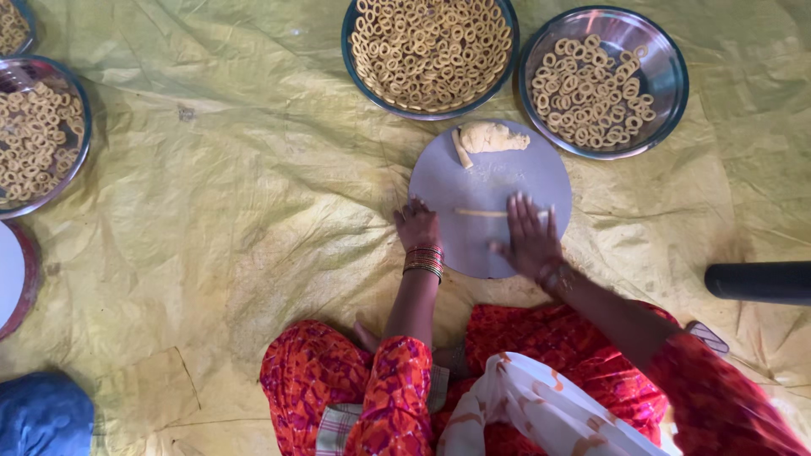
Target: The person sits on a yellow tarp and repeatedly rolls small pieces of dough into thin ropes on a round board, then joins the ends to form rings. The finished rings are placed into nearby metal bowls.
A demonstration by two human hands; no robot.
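A round grey board [473, 181] lies on the yellow sheet in front of me. A lump of yellow dough [492, 137] and a short dough piece [461, 149] sit at its far edge. A thin dough rope [480, 213] lies across the board's middle. My right hand [529, 235] rests flat with spread fingers on the rope's right end. My left hand [417, 225], bangles on the wrist, presses on the board's left edge, holding nothing.
Two metal bowls of small dough rings stand beyond the board, a blue-rimmed one [355, 63] and a steel one [667, 101]. Another ring-filled bowl [80, 156] sits at the left. A black cylinder [759, 281] lies at the right, blue cloth [42, 415] at the bottom left.
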